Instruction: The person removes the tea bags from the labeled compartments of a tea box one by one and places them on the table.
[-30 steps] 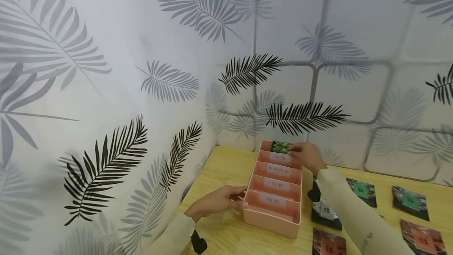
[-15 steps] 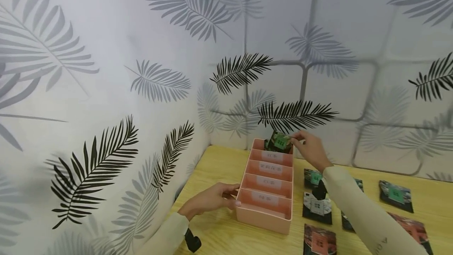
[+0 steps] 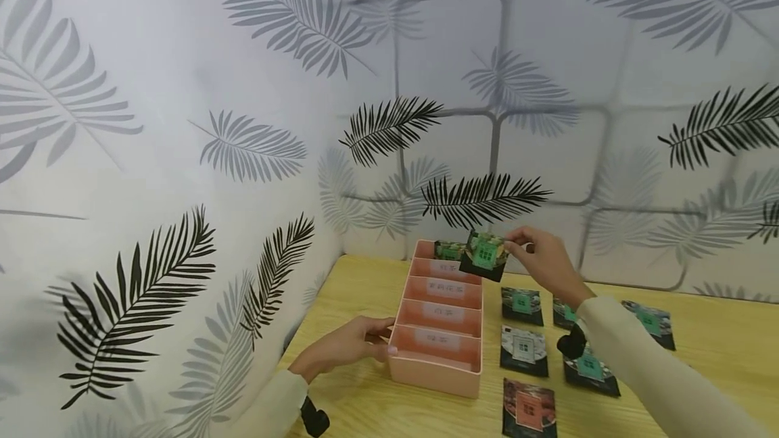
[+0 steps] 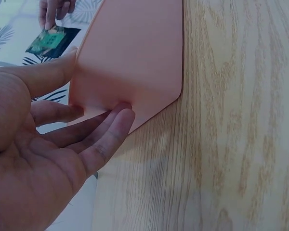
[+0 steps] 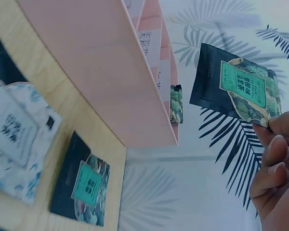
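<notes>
A pink divided box (image 3: pixel 435 376) with labelled compartments stands on the wood-look tabletop. My left hand (image 3: pixel 348 345) holds it at the near left corner, thumb at the rim and fingers against the outer wall, as the left wrist view shows. Over the box's far right corner, my right hand (image 3: pixel 544 259) pinches a green-and-black tea packet (image 5: pixel 236 86) by one corner between thumb and fingers. The packet hangs tilted in the air, apart from the box. Another green packet (image 5: pixel 176 104) sits in the farthest compartment.
Right of the box lie several flat packets: a green one (image 3: pixel 521 304), a white one (image 3: pixel 524 350), a red one (image 3: pixel 529 408) and more greens partly under my right forearm. Leaf-patterned walls rise behind and to the left of the table.
My right hand has lifted the green tea packet up and out of the farthest compartment, toward the right. My left hand keeps its hold on the box. The head view has turned slightly right.
</notes>
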A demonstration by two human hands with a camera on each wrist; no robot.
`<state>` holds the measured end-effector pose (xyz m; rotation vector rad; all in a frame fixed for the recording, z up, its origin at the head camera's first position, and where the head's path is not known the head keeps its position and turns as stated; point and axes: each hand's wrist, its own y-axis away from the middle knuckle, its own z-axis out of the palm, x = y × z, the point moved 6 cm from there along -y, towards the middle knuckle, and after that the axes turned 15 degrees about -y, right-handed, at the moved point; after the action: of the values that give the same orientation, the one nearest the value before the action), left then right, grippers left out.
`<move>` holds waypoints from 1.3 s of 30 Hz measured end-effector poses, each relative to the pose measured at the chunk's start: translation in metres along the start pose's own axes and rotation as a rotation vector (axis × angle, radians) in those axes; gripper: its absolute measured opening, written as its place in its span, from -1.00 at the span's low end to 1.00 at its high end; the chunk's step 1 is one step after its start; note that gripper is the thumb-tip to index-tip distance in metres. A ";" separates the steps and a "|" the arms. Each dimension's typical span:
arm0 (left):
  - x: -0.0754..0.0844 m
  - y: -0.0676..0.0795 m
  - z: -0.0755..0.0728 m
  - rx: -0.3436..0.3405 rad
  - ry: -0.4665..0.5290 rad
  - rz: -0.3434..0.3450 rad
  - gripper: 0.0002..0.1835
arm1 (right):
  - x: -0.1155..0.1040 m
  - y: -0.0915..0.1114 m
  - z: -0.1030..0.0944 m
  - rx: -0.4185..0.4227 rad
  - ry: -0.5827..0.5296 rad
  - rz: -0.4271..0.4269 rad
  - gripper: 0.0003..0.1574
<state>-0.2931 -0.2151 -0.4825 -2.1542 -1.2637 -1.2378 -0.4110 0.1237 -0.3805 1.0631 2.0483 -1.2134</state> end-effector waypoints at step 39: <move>0.000 0.001 0.002 -0.037 0.019 -0.002 -0.26 | 0.017 0.122 -0.057 -0.066 0.042 0.164 -0.65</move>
<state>-0.2915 -0.2142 -0.4836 -2.1627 -1.2444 -1.2889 -0.3212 0.2158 -0.4245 1.2083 1.9744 -1.0423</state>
